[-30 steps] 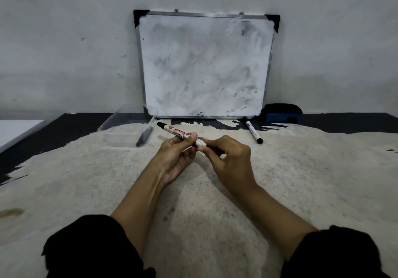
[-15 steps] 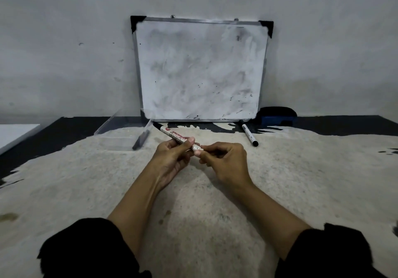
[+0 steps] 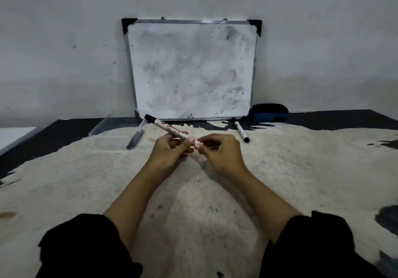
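Note:
A white board marker (image 3: 167, 127) with red print and a black far end points up and to the left, above the table. My left hand (image 3: 170, 149) grips its barrel between thumb and fingers. My right hand (image 3: 219, 150) pinches the marker's near end, which is hidden inside the fingers. A smudged whiteboard (image 3: 191, 70) leans against the wall just behind the hands.
A second marker (image 3: 240, 129) lies right of the hands, below the board. A blue eraser (image 3: 269, 113) sits at the board's right foot. A clear plastic tray (image 3: 114, 133) with a dark marker (image 3: 135, 139) at its edge is on the left. The worn table (image 3: 193, 202) spreads below.
The marker's far end has tilted up a little, and both hands keep hold of it. The camera view has shifted slightly.

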